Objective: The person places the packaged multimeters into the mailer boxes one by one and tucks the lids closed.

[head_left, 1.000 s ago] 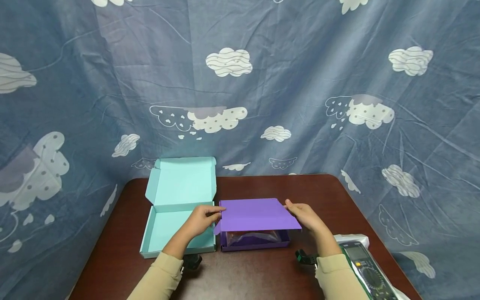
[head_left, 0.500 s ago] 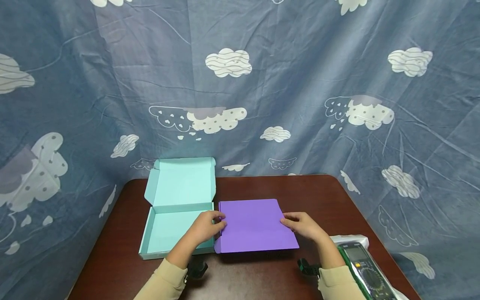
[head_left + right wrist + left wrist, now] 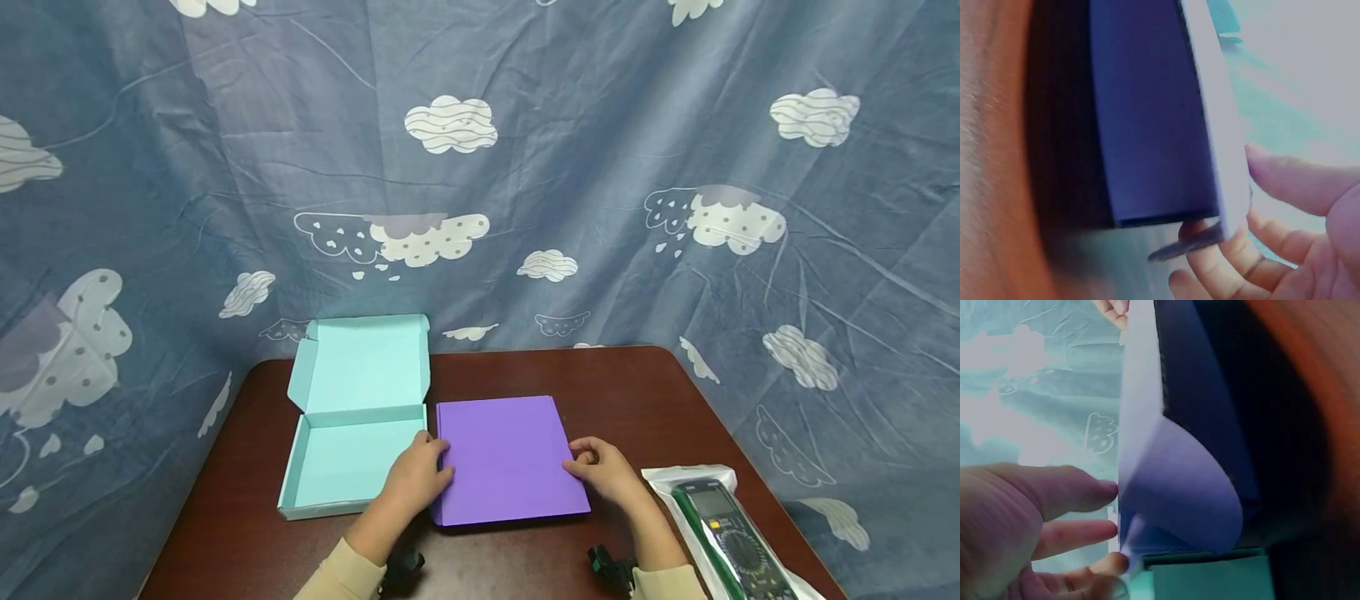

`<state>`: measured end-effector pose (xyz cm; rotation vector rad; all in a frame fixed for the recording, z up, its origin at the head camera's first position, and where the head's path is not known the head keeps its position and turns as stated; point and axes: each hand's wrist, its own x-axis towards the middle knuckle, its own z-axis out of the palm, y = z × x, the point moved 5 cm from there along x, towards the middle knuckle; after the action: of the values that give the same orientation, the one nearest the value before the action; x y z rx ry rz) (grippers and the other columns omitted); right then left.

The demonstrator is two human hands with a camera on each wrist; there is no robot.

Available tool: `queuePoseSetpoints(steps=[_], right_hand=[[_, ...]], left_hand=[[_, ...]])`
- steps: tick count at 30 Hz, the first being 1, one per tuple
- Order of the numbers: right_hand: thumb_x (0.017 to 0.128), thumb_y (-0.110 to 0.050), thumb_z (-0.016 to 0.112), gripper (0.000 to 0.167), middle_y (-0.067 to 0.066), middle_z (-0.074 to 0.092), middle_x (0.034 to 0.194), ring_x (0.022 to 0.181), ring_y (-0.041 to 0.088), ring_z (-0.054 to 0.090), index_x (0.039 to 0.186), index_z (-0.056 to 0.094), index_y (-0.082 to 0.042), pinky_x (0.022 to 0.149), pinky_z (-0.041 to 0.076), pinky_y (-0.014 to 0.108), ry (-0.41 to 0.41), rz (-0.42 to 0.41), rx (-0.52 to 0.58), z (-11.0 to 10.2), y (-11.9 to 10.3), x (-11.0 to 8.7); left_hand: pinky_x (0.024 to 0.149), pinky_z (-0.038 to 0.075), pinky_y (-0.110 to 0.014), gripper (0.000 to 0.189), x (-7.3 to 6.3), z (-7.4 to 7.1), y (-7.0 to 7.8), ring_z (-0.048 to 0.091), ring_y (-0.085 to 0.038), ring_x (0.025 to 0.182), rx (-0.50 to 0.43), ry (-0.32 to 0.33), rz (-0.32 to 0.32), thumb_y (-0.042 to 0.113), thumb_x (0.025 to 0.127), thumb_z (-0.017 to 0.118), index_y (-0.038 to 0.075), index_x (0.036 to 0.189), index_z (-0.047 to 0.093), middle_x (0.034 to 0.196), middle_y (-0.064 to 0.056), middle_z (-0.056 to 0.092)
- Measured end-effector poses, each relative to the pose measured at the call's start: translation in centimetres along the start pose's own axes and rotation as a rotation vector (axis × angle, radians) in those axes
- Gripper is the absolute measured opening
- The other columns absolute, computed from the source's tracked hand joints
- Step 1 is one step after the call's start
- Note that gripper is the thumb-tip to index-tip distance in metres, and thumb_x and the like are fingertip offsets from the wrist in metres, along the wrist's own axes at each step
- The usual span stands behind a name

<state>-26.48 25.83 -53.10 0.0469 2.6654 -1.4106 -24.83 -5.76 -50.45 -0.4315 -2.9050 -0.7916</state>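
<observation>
A purple cardboard box (image 3: 510,458) lies mid-table with its lid lowered over it. My left hand (image 3: 417,473) holds the lid's left edge, thumb on the top. In the left wrist view a rounded side flap (image 3: 1188,481) hangs from that edge, and the fingertips of the hand (image 3: 1041,525) meet the lid beside it. On the opposite side my right hand (image 3: 606,468) pinches the lid's edge. The right wrist view has this thumb on the lid's top and fingers curled beneath, near a flap (image 3: 1188,245). A gap shows at the box's front; its contents are hidden.
An open turquoise box (image 3: 356,458) stands directly left of the purple one, its lid upright at the back. At the table's (image 3: 600,379) right front lies a multimeter (image 3: 731,533) on white plastic packaging (image 3: 701,475). A blue cloud-patterned cloth (image 3: 570,167) hangs behind.
The purple lid has swung down toward me, and the clear bag seen inside is now covered. Both hands have come nearer along the lid's side edges.
</observation>
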Motion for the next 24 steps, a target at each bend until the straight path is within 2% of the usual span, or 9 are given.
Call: queuePoseSetpoints(steps=[4,8,11,15,19,24], right_hand=[[0.087,-0.004,0.079,0.036,0.003,0.056,0.072,0.064,0.016,0.05,0.114,0.059,0.01,0.057,0.039,0.028,0.033,0.041,0.029,0.7,0.5,-0.2],[0.086,-0.006,0.08,0.037,0.003,0.057,0.074,0.066,0.016,0.051,0.113,0.06,0.009,0.06,0.041,0.028,0.078,0.053,0.001,0.8,0.8,-0.4],[0.088,-0.013,0.08,0.038,0.006,0.06,0.084,0.075,0.018,0.058,0.115,0.062,0.007,0.066,0.047,0.032,0.118,0.053,-0.058,0.8,0.9,-1.0],[0.092,-0.025,0.078,0.046,0.017,0.067,0.104,0.093,0.029,0.068,0.123,0.062,0.006,0.081,0.054,0.046,0.148,0.058,-0.125,0.9,1.2,-2.7],[0.094,-0.03,0.075,0.055,0.024,0.069,0.116,0.103,0.037,0.069,0.129,0.06,0.009,0.089,0.053,0.053,0.159,0.076,-0.128,1.1,1.5,-4.2],[0.097,-0.029,0.072,0.05,0.023,0.072,0.113,0.104,0.036,0.071,0.126,0.064,0.011,0.091,0.053,0.052,0.172,0.054,-0.104,1.6,1.5,-5.1]], left_hand=[[0.067,0.055,-0.044,0.026,-0.5,1.2,0.1,0.065,-0.031,0.076,0.066,0.032,-0.021,0.012,0.087,0.078,-0.003,0.107,0.072,0.097,-0.017,0.057],[0.061,0.055,-0.043,0.022,-1.0,1.8,0.4,0.065,-0.031,0.07,0.122,0.083,-0.03,0.012,0.088,0.077,0.0,0.105,0.073,0.097,-0.016,0.059],[0.055,0.052,-0.041,0.018,-1.6,1.7,0.8,0.062,-0.027,0.062,0.161,0.141,-0.032,0.013,0.087,0.078,0.001,0.1,0.073,0.093,-0.013,0.058],[0.05,0.05,-0.039,0.017,-3.3,1.4,1.3,0.059,-0.024,0.057,0.174,0.21,-0.072,0.015,0.085,0.081,0.003,0.093,0.072,0.086,-0.008,0.056],[0.056,0.055,-0.039,0.019,-5.2,1.5,2.1,0.066,-0.025,0.067,0.138,0.239,-0.085,0.014,0.083,0.083,0.001,0.095,0.074,0.089,-0.009,0.062],[0.07,0.06,-0.042,0.024,-6.5,2.0,2.8,0.071,-0.031,0.084,0.074,0.262,-0.047,0.007,0.083,0.08,-0.004,0.104,0.073,0.1,-0.016,0.068]])
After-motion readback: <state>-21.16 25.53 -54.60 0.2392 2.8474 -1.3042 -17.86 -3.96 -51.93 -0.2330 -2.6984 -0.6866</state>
